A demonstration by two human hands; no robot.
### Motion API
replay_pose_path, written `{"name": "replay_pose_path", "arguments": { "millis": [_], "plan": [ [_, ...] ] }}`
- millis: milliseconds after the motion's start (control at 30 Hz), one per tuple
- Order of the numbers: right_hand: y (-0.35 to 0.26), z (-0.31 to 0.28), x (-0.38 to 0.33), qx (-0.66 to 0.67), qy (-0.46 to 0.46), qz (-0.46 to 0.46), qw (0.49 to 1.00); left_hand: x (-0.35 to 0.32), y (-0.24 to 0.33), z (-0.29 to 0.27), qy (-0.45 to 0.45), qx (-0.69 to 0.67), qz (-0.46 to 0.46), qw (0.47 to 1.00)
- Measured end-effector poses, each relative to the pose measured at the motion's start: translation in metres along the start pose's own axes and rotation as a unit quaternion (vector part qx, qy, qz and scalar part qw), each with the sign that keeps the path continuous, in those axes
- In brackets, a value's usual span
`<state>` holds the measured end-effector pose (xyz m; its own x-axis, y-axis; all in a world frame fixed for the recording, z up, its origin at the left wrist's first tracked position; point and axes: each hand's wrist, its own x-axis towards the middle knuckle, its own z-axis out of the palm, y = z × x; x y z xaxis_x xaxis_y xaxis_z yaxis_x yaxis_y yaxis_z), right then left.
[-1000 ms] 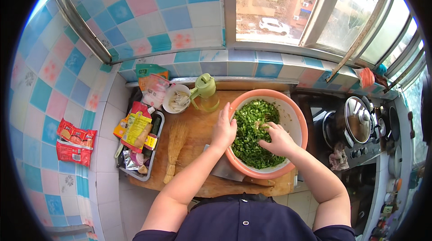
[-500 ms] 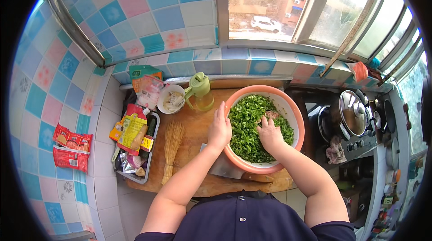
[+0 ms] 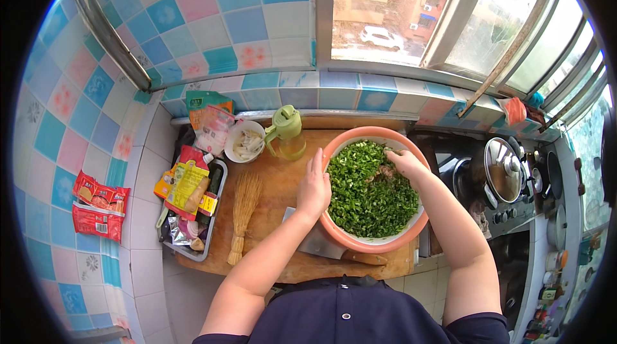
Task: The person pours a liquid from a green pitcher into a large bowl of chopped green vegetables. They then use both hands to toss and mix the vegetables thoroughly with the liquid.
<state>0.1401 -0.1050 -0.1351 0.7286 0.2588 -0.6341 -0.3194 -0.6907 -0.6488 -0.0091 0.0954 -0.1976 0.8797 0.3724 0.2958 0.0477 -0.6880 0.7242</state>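
Observation:
A large basin [image 3: 422, 223], orange-rimmed and white inside, holds chopped greens [image 3: 366, 196] with some pinkish minced meat [image 3: 384, 172] showing at the far right. My right hand [image 3: 407, 165] is in the far right part of the basin, fingers bent into the greens beside the meat; its fingertips are partly hidden. Against the basin's left outer side rests my left hand [image 3: 313, 186], fingers straight and lying flat, with nothing grasped. A cleaver [image 3: 323, 244] lies on the wooden board, partly under the basin, its wooden handle [image 3: 363, 258] toward the right.
On the board [image 3: 276, 177] are a straw whisk [image 3: 244, 215], a green-lidded jug [image 3: 286, 133] and a white bowl [image 3: 245, 141] of pale slices. A grey tray [image 3: 207, 241] with packets and vegetables stands left. To the right, a glass-lidded pot [image 3: 503, 170] sits on the stove.
My right hand has moved from the middle of the greens to the basin's far right side, its spread fingers now bent. The basin has shifted slightly. My left hand stays against it.

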Motion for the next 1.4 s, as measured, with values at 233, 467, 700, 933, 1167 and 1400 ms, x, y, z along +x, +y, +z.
{"name": "replay_pose_path", "arguments": {
  "millis": [233, 467, 700, 933, 1167, 1400],
  "plan": [
    [-0.026, 0.039, 0.074, -0.067, -0.124, 0.077, 0.987, -0.001, 0.008, -0.004, -0.022, 0.039, -0.048, 0.998],
    [-0.053, 0.038, 0.035, -0.220, -0.233, -0.057, 0.946, -0.002, 0.002, 0.001, 0.006, 0.016, -0.060, 0.998],
    [-0.014, 0.018, -0.023, -0.417, -0.164, -0.303, 0.841, -0.003, -0.002, 0.004, 0.020, -0.018, -0.047, 0.999],
    [0.041, 0.038, -0.067, -0.668, -0.051, -0.360, 0.650, -0.003, 0.002, 0.003, 0.002, -0.015, -0.053, 0.998],
    [0.043, 0.065, -0.010, -0.567, 0.021, -0.225, 0.792, -0.005, 0.002, 0.003, 0.017, 0.002, -0.035, 0.999],
    [0.036, 0.056, -0.011, -0.595, -0.030, -0.247, 0.764, 0.000, 0.012, -0.002, -0.018, -0.052, -0.088, 0.995]
  ]
}}
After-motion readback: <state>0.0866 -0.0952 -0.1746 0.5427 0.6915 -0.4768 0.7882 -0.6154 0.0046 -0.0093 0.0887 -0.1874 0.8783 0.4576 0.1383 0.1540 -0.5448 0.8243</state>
